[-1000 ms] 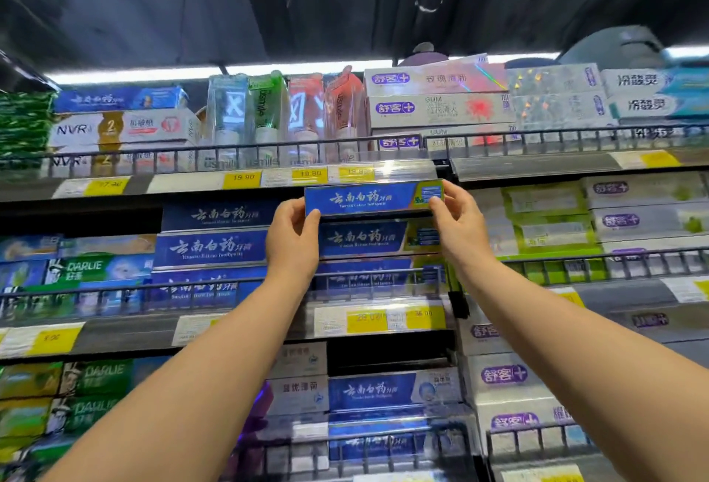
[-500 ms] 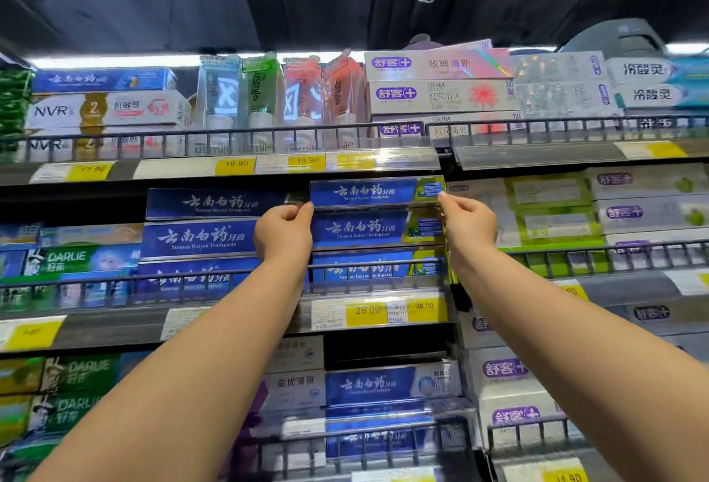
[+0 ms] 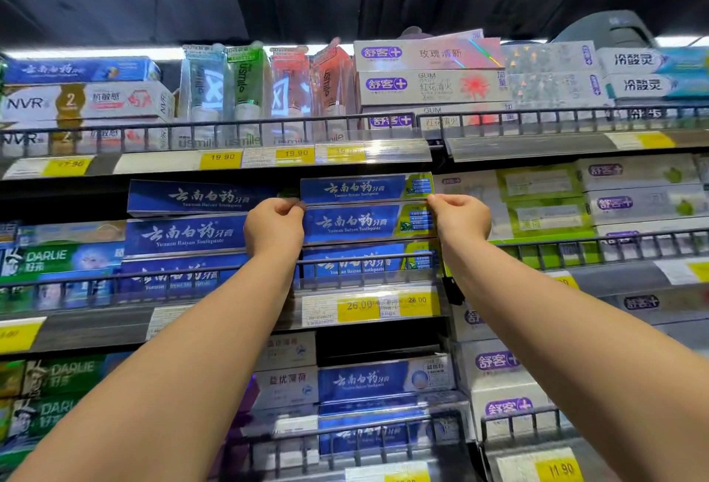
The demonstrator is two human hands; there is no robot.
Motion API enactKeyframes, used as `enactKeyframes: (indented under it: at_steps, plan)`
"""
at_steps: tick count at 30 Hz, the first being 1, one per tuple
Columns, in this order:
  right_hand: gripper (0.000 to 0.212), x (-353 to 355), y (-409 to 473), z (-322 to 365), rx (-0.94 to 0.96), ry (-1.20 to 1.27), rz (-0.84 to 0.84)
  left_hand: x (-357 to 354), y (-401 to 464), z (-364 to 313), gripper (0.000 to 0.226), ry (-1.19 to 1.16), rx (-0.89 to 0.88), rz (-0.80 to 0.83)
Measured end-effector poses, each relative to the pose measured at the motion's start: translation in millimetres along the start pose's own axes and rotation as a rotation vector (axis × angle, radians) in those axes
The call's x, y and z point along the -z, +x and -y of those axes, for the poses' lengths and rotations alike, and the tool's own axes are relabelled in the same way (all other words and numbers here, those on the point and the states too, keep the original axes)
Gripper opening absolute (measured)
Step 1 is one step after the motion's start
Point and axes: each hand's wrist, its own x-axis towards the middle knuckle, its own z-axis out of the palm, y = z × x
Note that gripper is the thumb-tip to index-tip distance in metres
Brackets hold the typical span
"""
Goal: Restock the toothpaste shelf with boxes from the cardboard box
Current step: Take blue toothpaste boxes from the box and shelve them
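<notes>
A blue toothpaste box with white lettering and a green end lies on top of a stack of matching boxes on the middle shelf, behind the wire rail. My left hand pinches its lower left corner with curled fingers. My right hand pinches its lower right corner the same way. Both hands hang in front of the second box's ends. The cardboard box is out of view.
A second stack of blue boxes sits to the left, green-and-white boxes to the right. The shelf above overhangs closely, with upright tubes on it. Price strips front each shelf. More boxes fill the lower shelf.
The blue box went from held in front of the price strip to lying on top of the stack. Both hands slid down to its lower corners.
</notes>
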Motion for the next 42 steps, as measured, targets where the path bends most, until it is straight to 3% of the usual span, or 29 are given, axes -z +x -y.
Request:
enactKeyframes:
  at_steps: [6,9,13,20,26,32,42]
  plan:
    - [0.005,-1,-2,0,0.034,-0.057,-0.023,-2,0,2,0.018,-0.028,0.014,-0.002]
    - [0.014,2,-13,3,0.187,-0.119,-0.048,5,-5,5,0.02,-0.061,-0.002,-0.033]
    - [0.014,-7,-47,9,0.45,-0.242,0.126,34,-12,14,0.023,0.009,-0.063,-0.106]
    - [0.025,-49,-103,13,0.659,-0.45,0.367,101,-2,45,0.044,0.132,0.039,-0.324]
    - [0.033,-96,-136,7,0.753,-0.593,0.35,142,46,76,0.059,0.087,0.053,-0.205]
    - [0.032,-137,-162,3,0.723,-0.622,0.245,160,86,90,0.063,0.075,-0.004,-0.037]
    - [0.035,-152,-169,2,0.693,-0.702,0.146,163,114,97,0.042,0.001,-0.056,0.042]
